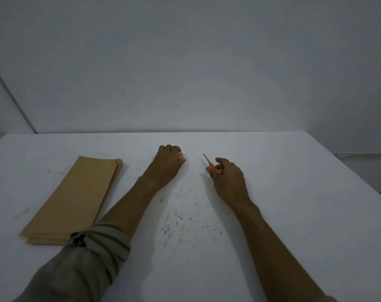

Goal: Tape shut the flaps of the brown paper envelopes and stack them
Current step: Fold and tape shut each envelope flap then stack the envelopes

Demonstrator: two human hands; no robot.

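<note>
Setup: envelopes (76, 199) lie at 9 o'clock; left hand (168, 163) curls round a probable tape roll (180, 157), right hand (227, 177) pinches orange scissors (210, 165). Next: draw one envelope centre.

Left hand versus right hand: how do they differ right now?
The left hand curls over a small pale object, mostly hidden; the right hand grips orange-handled scissors, blades pointing away. The left hand lies farther out, nearer the envelope stack; the right hand sits closer in. Both are down at the white table.
</note>
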